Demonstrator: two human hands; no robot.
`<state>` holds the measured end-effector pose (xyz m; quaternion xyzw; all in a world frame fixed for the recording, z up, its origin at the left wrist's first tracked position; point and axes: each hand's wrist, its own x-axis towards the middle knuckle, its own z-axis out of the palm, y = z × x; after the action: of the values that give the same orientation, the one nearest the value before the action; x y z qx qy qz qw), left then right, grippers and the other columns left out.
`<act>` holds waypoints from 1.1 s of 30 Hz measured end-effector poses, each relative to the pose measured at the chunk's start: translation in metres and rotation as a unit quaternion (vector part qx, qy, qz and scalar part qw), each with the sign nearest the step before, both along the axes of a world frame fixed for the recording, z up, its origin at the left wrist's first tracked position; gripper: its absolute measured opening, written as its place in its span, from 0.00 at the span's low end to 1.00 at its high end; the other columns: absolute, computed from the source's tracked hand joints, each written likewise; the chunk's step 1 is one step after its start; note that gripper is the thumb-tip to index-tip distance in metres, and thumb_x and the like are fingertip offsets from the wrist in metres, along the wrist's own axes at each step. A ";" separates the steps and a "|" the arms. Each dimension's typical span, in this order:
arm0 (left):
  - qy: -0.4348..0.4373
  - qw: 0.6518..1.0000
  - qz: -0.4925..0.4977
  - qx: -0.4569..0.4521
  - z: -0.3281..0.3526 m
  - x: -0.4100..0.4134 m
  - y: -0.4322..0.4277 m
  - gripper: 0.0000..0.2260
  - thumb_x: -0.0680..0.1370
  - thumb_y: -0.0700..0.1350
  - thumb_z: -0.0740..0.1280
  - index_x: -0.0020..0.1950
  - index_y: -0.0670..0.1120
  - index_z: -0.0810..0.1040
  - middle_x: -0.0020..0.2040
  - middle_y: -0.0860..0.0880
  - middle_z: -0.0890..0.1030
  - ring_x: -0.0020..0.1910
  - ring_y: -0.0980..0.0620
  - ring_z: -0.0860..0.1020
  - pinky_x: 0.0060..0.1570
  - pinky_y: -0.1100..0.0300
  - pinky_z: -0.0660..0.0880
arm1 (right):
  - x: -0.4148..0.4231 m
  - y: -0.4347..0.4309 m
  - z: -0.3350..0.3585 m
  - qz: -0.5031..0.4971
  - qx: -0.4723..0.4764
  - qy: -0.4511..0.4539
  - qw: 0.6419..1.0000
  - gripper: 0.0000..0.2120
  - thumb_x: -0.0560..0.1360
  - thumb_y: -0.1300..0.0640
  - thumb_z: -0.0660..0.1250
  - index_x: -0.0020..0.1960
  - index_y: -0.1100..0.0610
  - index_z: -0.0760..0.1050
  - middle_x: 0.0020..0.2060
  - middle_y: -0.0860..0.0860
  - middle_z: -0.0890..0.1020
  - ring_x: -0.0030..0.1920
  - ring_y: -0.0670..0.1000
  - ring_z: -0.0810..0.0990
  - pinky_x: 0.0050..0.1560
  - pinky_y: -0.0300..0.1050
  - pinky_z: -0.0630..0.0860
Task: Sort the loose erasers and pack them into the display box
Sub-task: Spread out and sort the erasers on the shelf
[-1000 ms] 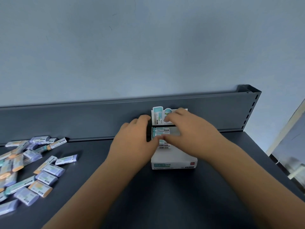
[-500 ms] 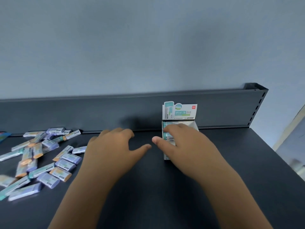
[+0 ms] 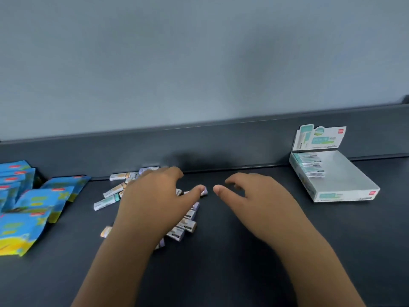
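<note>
A heap of loose erasers (image 3: 186,224) in purple, orange and teal sleeves lies on the dark table, left of centre. My left hand (image 3: 155,196) hovers over the heap with fingers spread, hiding much of it; I see nothing gripped. My right hand (image 3: 254,196) is just right of the heap, fingers loosely curled and apart, empty. The white display box (image 3: 345,185) stands at the far right with its printed lid (image 3: 318,138) upright. A few teal erasers (image 3: 309,165) lie in its back end; the front part is bare.
Several blue and yellow packets (image 3: 28,204) are piled at the left edge of the table. A raised dark back rail (image 3: 221,147) runs along the far side, with a grey wall behind it.
Both hands have left the display box and moved left to the eraser heap. The view has swung left, so the box now sits far right and the blue packets have come into view.
</note>
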<state>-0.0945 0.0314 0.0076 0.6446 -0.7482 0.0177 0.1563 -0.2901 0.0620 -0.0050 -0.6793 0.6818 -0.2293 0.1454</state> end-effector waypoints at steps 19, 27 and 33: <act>0.060 0.996 0.006 0.062 -0.009 0.117 -0.029 0.16 0.76 0.64 0.63 0.56 0.56 0.80 0.54 0.56 0.82 0.52 0.51 0.78 0.51 0.53 0.77 | 0.086 -0.026 0.012 0.022 0.027 0.042 0.999 0.23 0.79 0.38 0.62 0.72 0.42 0.69 0.64 0.43 0.77 0.64 0.47 0.75 0.61 0.48 0.75; 0.056 0.995 -0.042 0.069 -0.009 0.187 -0.050 0.20 0.75 0.65 0.63 0.54 0.53 0.83 0.53 0.53 0.83 0.54 0.49 0.79 0.55 0.50 0.76 | 0.154 -0.042 -0.002 -0.009 0.026 0.044 0.999 0.20 0.78 0.40 0.64 0.69 0.42 0.72 0.61 0.45 0.79 0.59 0.49 0.77 0.57 0.49 0.77; 0.044 0.990 -0.081 0.105 -0.018 0.209 -0.057 0.16 0.74 0.61 0.66 0.56 0.55 0.80 0.56 0.55 0.80 0.56 0.50 0.77 0.56 0.50 0.76 | 0.171 -0.052 -0.005 -0.015 0.043 0.055 0.997 0.18 0.79 0.52 0.64 0.68 0.44 0.75 0.62 0.46 0.80 0.60 0.50 0.78 0.60 0.50 0.77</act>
<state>0.1147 -0.0258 -0.0109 0.5948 -0.7880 -0.1019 0.1219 -0.1192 0.0105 -0.0097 -0.6735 0.7082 -0.1641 0.1338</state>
